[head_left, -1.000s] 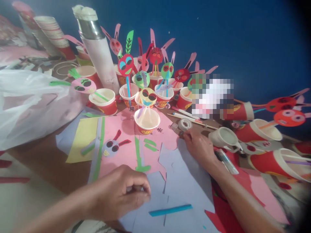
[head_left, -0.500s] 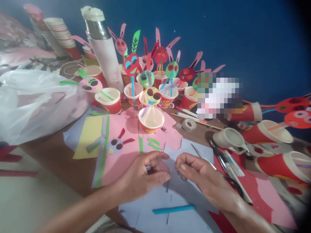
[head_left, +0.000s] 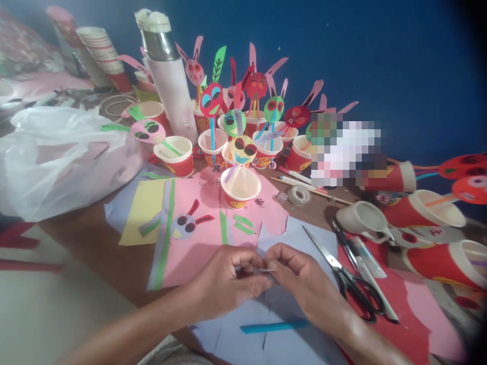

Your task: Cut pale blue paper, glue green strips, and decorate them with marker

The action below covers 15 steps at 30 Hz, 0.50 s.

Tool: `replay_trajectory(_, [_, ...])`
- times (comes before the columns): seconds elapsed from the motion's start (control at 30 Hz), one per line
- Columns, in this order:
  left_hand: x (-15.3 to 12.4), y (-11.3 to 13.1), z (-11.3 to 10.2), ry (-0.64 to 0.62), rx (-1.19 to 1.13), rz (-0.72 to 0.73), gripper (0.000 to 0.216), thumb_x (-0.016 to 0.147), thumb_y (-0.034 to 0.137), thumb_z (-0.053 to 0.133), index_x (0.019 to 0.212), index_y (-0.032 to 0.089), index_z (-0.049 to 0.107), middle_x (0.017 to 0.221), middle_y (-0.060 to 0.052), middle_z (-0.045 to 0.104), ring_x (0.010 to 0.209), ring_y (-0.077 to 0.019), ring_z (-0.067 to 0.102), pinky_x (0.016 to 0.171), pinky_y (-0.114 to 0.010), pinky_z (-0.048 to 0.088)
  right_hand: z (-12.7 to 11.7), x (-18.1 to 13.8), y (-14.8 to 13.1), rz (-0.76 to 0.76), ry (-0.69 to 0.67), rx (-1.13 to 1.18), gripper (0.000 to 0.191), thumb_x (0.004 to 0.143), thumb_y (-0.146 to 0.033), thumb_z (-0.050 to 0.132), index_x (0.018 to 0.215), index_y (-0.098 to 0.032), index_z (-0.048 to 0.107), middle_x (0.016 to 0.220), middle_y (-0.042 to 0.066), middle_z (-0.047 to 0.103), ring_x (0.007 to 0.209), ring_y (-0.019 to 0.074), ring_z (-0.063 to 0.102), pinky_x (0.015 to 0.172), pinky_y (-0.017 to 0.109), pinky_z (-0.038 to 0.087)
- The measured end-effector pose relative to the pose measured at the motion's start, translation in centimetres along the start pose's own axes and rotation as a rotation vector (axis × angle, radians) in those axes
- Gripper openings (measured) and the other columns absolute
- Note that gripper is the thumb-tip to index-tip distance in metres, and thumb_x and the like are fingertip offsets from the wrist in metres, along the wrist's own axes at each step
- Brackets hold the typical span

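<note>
My left hand [head_left: 228,279] and my right hand [head_left: 306,276] meet at the fingertips over lavender paper [head_left: 292,304]. Both are closed in a pinch. Between them shows a thin, pale, narrow piece, too small and too covered by fingers to name. A blue paper strip [head_left: 272,327] lies on the lavender paper just below my hands. Scissors [head_left: 344,274] rest beside my right hand, blades slightly apart. On the pink paper [head_left: 190,263] beyond my left hand lie a small lavender rabbit face [head_left: 184,229] and green strips [head_left: 243,224].
A paper cup [head_left: 241,188] with a yellow face stands ahead, before several more decorated cups. A tape roll [head_left: 299,195], a mug [head_left: 363,218] and pens [head_left: 344,243] lie to the right. A plastic bag [head_left: 68,162] and a flask [head_left: 171,96] occupy the left side.
My hands were apart and have come together at the fingertips, with a thin pale piece showing between them. The scissors now show more fully. The view has shifted slightly.
</note>
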<state>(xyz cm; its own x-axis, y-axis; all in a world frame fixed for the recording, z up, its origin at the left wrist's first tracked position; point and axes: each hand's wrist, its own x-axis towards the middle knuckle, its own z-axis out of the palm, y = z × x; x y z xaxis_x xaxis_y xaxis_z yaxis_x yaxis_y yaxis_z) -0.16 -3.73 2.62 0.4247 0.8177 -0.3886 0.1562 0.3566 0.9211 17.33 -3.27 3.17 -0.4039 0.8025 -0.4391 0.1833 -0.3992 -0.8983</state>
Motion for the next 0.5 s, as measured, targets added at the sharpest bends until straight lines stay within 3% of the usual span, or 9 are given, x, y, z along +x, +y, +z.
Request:
replay_trajectory(0.2, [0.1, 0.0, 0.2, 0.018, 0.040, 0.070, 0.025, 0.078, 0.020, 0.053, 0.056, 0.016, 0.043, 0.056, 0.006, 0.035, 0.054, -0.0066, 0.029, 0.047, -0.019, 0.024, 0.6, 0.3, 0.3, -0.033, 0.054, 0.035, 0.029, 0.083, -0.045, 0.059, 0.071, -0.019, 0.052, 0.065, -0.005, 0.043, 0.062, 0.0097, 0.038, 0.059, 0.021, 0.034])
replay_trajectory(0.33, [0.1, 0.5, -0.1, -0.007, 0.047, 0.047, 0.015, 0.078, 0.018, 0.052, 0.063, 0.016, 0.054, 0.055, 0.006, 0.037, 0.052, -0.0066, 0.031, 0.047, -0.019, 0.026, 0.0, 0.5, 0.6, -0.030, 0.078, 0.076, 0.028, 0.080, -0.046, 0.062, 0.077, -0.018, 0.061, 0.063, -0.004, 0.050, 0.060, 0.0100, 0.043, 0.059, 0.022, 0.038])
replay_trajectory(0.43, [-1.8, 0.2, -2.1, 0.023, 0.125, 0.025, 0.015, 0.077, 0.023, 0.053, 0.065, 0.016, 0.057, 0.055, 0.005, 0.042, 0.050, -0.0070, 0.034, 0.046, -0.018, 0.029, -1.6, 0.7, 0.9, -0.067, 0.216, -0.022, 0.026, 0.080, -0.045, 0.060, 0.087, -0.020, 0.066, 0.065, -0.002, 0.058, 0.061, 0.0120, 0.050, 0.061, 0.025, 0.041])
replay_trajectory(0.5, [-4.6, -1.0, -4.9, 0.104, 0.231, 0.020, 0.018, 0.074, 0.026, 0.058, 0.058, 0.017, 0.057, 0.056, 0.004, 0.049, 0.052, -0.0080, 0.041, 0.048, -0.018, 0.035, -2.6, 0.7, 1.2, -0.096, 0.318, -0.195, 0.021, 0.082, -0.041, 0.058, 0.085, -0.022, 0.067, 0.069, -0.001, 0.061, 0.065, 0.0137, 0.054, 0.062, 0.025, 0.043])
